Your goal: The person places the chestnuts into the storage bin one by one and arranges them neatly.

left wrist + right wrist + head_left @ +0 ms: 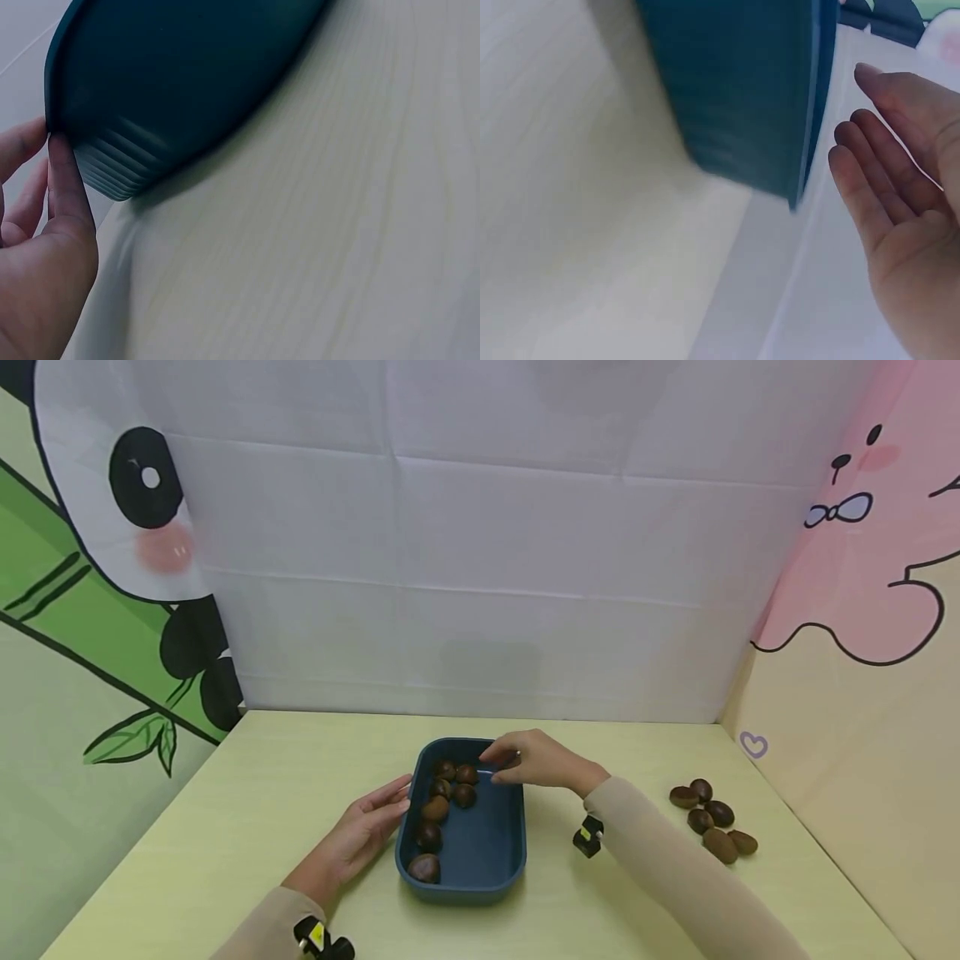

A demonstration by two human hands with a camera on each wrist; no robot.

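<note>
A dark blue rectangular plastic bin (487,847) stands on the table, with several brown chestnuts (429,837) along its left side and far left corner. My left hand (367,827) rests against the bin's left rim. In the left wrist view, the thumb and fingertips of that hand (45,247) touch the rim of the bin (187,67). My right hand (536,760) hovers over the bin's far right corner. The right wrist view shows its fingers (889,165) slightly bent and apart from the thumb, with nothing between them, beside the bin (742,82).
Several more chestnuts (720,846) lie in a loose group on the right of the pale wood-grain table (300,760), beyond my right forearm. A creased white sheet (480,568) hangs behind the table. Painted walls (855,760) stand at both sides.
</note>
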